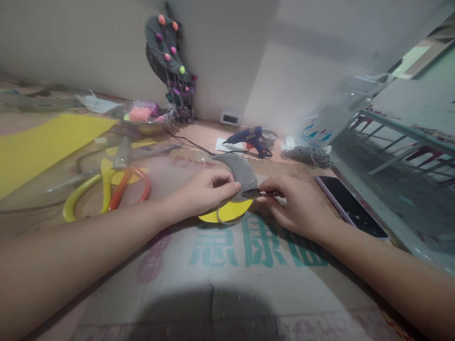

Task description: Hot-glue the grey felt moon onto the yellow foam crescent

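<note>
Grey crescent point(243, 170) beside a yellow piece point(231, 211), above a printed sheet point(280, 284). The left hand's point(202, 192) fingers pinch the crescent, presumably to steady it; the right hand's point(296, 203) fingers grip a dark-tipped tool point(251, 193) against its lower end, apparently for close control.

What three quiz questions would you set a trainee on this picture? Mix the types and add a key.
1. Multiple choice: The left hand holds: A) a glue gun; B) a grey curved piece; C) a plastic bag.
2. True or false: The phone lies nearer the right hand than the left hand.
3. Fill in: The dark-tipped tool is held in the ____ hand.

Key: 1. B; 2. true; 3. right.
</note>
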A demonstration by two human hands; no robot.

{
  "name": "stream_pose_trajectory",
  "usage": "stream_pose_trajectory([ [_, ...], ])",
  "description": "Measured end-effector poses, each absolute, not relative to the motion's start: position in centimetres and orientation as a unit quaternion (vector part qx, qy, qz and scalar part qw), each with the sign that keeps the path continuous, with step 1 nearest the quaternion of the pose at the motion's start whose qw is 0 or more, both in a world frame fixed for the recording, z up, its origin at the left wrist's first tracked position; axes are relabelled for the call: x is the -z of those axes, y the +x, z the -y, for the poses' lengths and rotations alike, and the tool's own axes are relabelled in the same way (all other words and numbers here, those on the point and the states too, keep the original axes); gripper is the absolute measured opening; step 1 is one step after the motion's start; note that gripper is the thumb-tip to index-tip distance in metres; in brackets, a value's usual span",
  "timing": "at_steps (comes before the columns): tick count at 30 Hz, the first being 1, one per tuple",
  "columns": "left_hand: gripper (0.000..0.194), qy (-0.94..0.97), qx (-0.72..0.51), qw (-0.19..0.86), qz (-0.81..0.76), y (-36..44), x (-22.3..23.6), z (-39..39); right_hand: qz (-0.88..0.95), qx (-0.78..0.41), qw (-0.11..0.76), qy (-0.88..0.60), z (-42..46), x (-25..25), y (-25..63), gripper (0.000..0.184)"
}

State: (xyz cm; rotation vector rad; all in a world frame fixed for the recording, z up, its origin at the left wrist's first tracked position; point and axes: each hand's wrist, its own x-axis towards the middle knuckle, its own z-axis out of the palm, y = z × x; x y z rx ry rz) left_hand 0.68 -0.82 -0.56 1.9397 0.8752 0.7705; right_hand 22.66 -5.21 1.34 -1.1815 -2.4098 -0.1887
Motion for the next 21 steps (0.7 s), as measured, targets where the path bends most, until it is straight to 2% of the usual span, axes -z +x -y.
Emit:
stream_pose_trajectory([
  [13, 0.031, 0.773, -0.305, 0.436, -0.346, 0.69, 0.48, 0.8, 0.885, 0.119, 0.198, -0.404, 5.04, -1.26, 22.8, 0.007],
  [21, 0.03, 0.78, -0.293, 0.431, -0.348, 0.79, 0.46, 0.79, 0.884, 0.097, 0.16, -0.429, 4.97, -1.59, 22.56, 0.009],
])
